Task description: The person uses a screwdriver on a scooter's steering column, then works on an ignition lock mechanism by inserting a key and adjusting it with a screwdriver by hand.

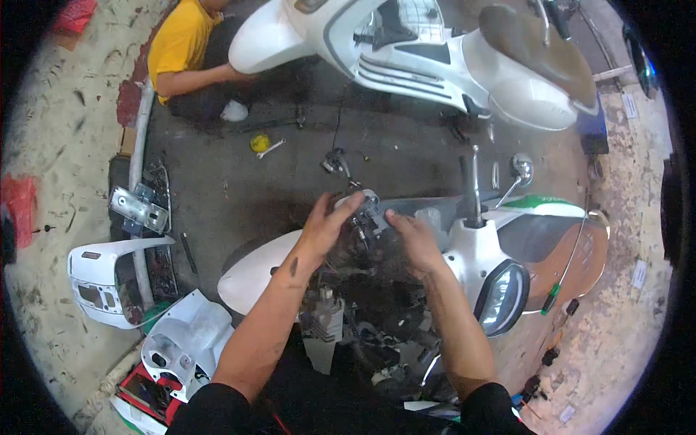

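Observation:
My left hand [326, 226] is closed on a small silver-grey metal engine part [369, 203], thumb and index finger along its upper edge. Just to the right, my right hand [417, 239] has its thumb stretched toward the part, with a slight gap between them; its other fingers are partly hidden. Both hands are above the opened body of a white scooter [475, 254], where dark engine parts and wiring show. A finned grey metal piece [328, 319] sits below my left forearm. Beyond the held part, a small metal fitting with a cable [335, 161] lies on the floor.
Across the floor stands another white scooter [413, 72]; a person in a yellow shirt [181, 43] reaches to its front. White body panels [109, 279] and a red toolbox [145, 391] lie left. A wrench [272, 148], a round mirror [522, 168] and a green-handled screwdriver [552, 297] are around.

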